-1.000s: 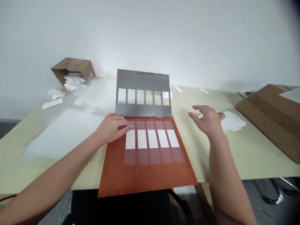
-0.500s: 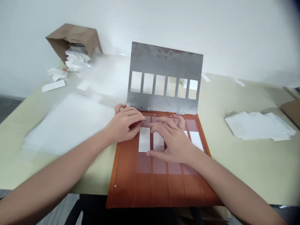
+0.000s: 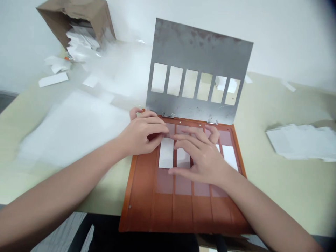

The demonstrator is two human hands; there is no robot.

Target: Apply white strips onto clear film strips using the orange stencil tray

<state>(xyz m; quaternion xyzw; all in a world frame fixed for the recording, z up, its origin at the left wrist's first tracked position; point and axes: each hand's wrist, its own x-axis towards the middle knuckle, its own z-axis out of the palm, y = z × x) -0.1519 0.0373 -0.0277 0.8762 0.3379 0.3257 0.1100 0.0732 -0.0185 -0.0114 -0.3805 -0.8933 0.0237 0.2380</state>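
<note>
Through the head camera I saw the wearer's left hand [image 3: 145, 134] and right hand [image 3: 203, 155], both bare, with slim fingers [image 3: 189, 149]. The left forearm [image 3: 78, 182] and right forearm [image 3: 267, 206] were bare too, narrow at the wrist and broadening upward. Black clothing [image 3: 144, 241] covered the lap, its texture too dark for me to read.

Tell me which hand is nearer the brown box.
Left. The left hand is at the upper-left corner of the board, short of the box and to its right; the right hand is farther right, over the cards.
</note>
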